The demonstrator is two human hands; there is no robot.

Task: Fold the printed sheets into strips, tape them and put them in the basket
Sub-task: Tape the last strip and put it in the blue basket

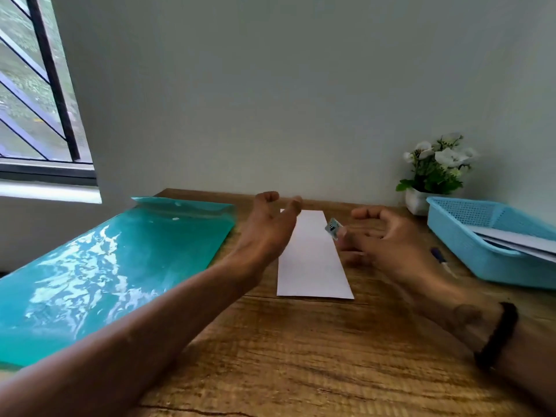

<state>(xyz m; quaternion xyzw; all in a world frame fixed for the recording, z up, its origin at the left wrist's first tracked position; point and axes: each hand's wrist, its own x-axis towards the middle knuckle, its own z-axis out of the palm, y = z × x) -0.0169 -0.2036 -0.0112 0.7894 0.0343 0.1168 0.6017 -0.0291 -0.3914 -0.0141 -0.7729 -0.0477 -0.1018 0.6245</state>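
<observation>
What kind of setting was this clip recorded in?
Probably a home or small office desk set against a plain wall: a wooden table beside a barred window, with a teal plastic folder, a blue basket holding papers and a potted flower.

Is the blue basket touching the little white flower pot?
Cannot tell. In the head view the basket's far corner overlaps the flower pot, hiding where they would meet, so neither contact nor a gap shows.
</observation>
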